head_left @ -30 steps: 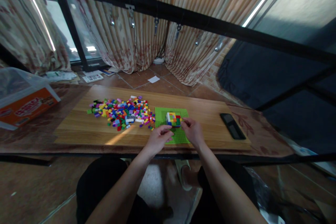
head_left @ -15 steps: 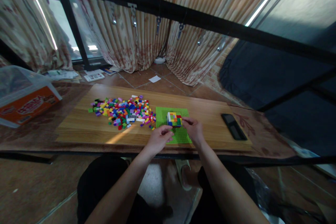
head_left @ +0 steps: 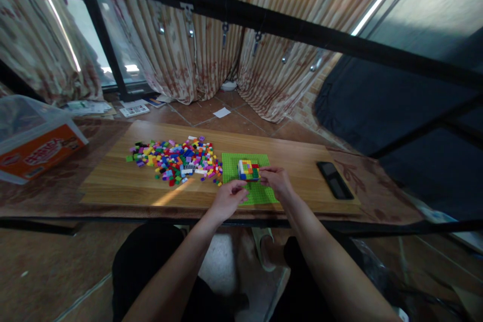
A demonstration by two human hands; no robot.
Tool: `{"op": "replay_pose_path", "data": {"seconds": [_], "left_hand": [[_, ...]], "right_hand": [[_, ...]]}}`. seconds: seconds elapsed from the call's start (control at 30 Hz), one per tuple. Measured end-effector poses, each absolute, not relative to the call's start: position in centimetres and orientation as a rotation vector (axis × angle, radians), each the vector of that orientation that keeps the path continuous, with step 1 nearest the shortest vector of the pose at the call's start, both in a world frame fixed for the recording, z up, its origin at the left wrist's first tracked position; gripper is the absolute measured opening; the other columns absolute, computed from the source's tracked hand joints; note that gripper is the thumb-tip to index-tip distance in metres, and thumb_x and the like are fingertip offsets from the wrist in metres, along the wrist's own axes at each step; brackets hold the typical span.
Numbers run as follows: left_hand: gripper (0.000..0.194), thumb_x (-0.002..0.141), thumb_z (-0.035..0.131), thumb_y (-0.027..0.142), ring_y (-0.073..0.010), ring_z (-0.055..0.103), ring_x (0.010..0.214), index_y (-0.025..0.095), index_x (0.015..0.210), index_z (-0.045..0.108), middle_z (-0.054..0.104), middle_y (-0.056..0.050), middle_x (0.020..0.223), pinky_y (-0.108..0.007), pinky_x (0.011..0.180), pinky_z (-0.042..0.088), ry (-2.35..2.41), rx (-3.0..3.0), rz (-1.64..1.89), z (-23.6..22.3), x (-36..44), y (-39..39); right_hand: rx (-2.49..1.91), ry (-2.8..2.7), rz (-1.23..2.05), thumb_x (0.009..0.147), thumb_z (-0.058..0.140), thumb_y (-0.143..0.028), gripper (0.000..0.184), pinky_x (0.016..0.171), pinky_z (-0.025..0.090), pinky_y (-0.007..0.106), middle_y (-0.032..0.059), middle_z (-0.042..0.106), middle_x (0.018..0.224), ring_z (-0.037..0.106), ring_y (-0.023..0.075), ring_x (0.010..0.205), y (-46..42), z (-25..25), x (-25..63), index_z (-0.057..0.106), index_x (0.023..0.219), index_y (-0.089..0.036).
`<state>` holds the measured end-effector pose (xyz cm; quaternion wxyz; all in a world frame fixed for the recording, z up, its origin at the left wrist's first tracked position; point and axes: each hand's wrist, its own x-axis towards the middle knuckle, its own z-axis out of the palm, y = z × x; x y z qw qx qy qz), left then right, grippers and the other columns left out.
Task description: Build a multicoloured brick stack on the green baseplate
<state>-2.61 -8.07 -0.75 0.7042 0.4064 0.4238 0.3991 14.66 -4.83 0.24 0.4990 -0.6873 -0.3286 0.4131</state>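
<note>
A small block build (head_left: 248, 170) of white, yellow, red, blue and green toy bricks stands on a green studded baseplate (head_left: 231, 160). My left hand (head_left: 229, 198) hovers over the near left part of the plate, fingers loosely curled and a gap between thumb and forefinger, with nothing visible in it. At the right side of the build is my right hand (head_left: 277, 181), its fingertips drawn together close to the red and green bricks. Whatever is between those fingertips is too small to make out.
A wide pile of loose coloured bricks (head_left: 177, 161) lies left of the baseplate on the wooden board (head_left: 298, 156). Toward the right end rests a black phone (head_left: 335, 180). A clear plastic box with an orange label (head_left: 41, 151) stands at the far left.
My right hand has shifted slightly at the right side of the build, its fingers a little more extended. The left hand is almost where it was. The whole view has moved a little.
</note>
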Motion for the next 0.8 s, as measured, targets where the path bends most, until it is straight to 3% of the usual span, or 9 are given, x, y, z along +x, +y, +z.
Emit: {"op": "replay_pose_path", "data": {"seconds": [0.33,0.5,0.63,0.8], "left_hand": [[0.026,0.07,0.072,0.021,-0.01,0.062,0.058,0.013,0.094,0.068,0.069,-0.002,0.072,-0.022,0.059,0.048,0.925,0.95,0.928,0.1,-3.8,-8.2],[0.037,0.064,0.077,0.033,-0.0114,0.062,0.06,0.014,0.095,0.07,0.071,-0.004,0.078,-0.024,0.06,0.047,0.994,0.907,1.132,1.0,-7.7,-7.1],[0.041,0.059,0.078,0.035,-0.0122,0.061,0.061,0.013,0.092,0.069,0.07,-0.003,0.072,-0.024,0.061,0.045,1.137,0.776,1.338,1.3,-11.0,-5.8],[0.039,0.056,0.075,0.027,-0.0092,0.057,0.056,0.012,0.091,0.068,0.067,0.0,0.069,-0.022,0.058,0.044,1.187,0.663,1.43,1.6,-12.9,-5.7]], "right_hand": [[-1.635,-0.802,0.865,0.056,0.076,-0.033,0.023,0.046,0.046,0.025,-0.0003,0.06,0.049,0.053,0.0119,0.044,-5.2,0.1,14.4,0.069,0.067,-0.013],[-1.596,-0.842,0.672,0.069,0.066,-0.045,0.035,0.063,0.051,0.03,0.0076,0.073,0.077,0.065,0.0198,0.071,-9.3,-0.9,13.5,0.072,0.084,-0.014],[-1.598,-1.338,0.441,0.085,0.055,-0.037,0.026,0.08,0.052,0.037,0.0091,0.073,0.09,0.066,0.0226,0.085,-12.8,-1.5,11.0,0.073,0.089,-0.018],[-1.596,-1.926,0.127,0.093,0.05,-0.029,0.028,0.097,0.045,0.044,0.0118,0.069,0.114,0.059,0.0263,0.109,-14.4,-2.5,9.4,0.07,0.11,-0.018]]}}
